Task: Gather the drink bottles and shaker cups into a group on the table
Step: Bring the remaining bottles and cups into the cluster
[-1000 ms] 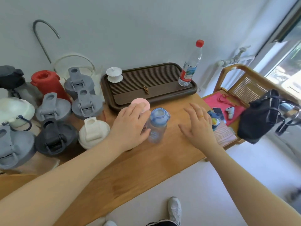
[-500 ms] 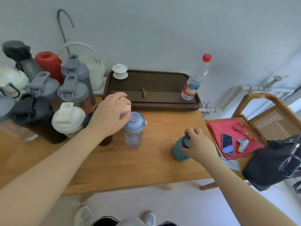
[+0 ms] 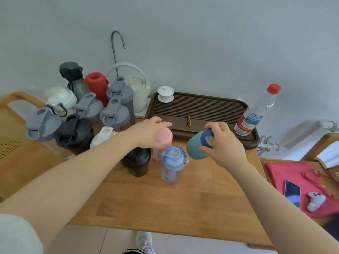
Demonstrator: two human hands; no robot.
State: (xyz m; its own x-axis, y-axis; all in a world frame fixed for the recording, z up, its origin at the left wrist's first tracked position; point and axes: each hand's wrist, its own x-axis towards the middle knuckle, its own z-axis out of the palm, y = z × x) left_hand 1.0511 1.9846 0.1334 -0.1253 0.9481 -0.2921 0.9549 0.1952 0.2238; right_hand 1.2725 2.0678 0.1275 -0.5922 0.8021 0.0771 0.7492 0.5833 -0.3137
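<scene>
Head view: your right hand [image 3: 222, 143] grips teal bottle [image 3: 197, 146], tilted, lifted above wooden table [image 3: 165, 204]. Your left hand [image 3: 150, 132] curls round pink-lidded bottle [image 3: 163, 138]. Blue bottle [image 3: 173, 165] upright between them; shaker cups [image 3: 113, 114] clustered left.

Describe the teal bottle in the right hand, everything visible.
The teal bottle is short and rounded, with a matte teal body, a dark navy top section and a pale yellowish patch near the cap. The right hand grips it round the top, thumb on the near side, fingers over the far side. It is tilted, base towards the blue-lidded clear bottle, and looks lifted off the wooden table. It hangs just in front of the dark tea tray. Contents not visible.
</scene>
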